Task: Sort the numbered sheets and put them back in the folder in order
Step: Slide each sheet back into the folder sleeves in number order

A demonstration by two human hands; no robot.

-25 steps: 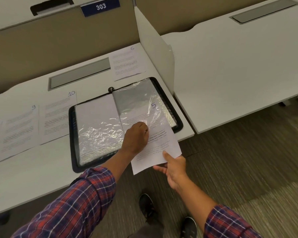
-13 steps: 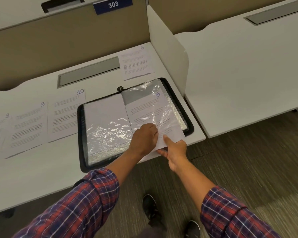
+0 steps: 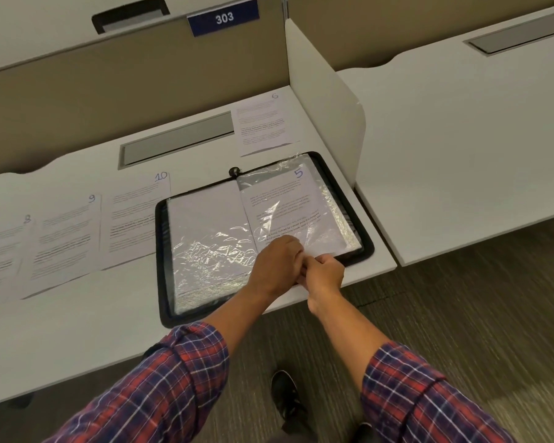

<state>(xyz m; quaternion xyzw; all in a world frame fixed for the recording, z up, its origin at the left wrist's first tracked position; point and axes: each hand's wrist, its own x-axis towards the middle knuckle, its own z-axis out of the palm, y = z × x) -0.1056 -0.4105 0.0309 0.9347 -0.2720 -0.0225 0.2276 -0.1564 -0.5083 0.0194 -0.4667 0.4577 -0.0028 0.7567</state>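
Observation:
A black folder (image 3: 159, 266) lies open on the white desk, its clear plastic sleeves facing up. Sheet 5 (image 3: 285, 199) sits inside the right-hand sleeve, nearly all the way in. My left hand (image 3: 275, 263) grips the near edge of that sleeve with curled fingers. My right hand (image 3: 326, 274) touches it from the right, fingers curled at the sheet's bottom edge. Sheet 6 (image 3: 263, 123) lies behind the folder. Sheets 10 (image 3: 135, 219), 9 (image 3: 64, 241) and 8 (image 3: 0, 260) lie in a row to the folder's left.
A white divider panel (image 3: 320, 100) stands along the desk's right side, with a second desk (image 3: 461, 139) beyond it. A grey cable flap (image 3: 176, 140) is set into the desk behind the folder. A beige partition with a "303" plate (image 3: 223, 18) rises behind. My shoes (image 3: 285, 401) show below on carpet.
Sheet 5 has slid from hanging over the desk edge up into the right sleeve. My right hand followed it forward and now meets my left hand at the sleeve's near edge.

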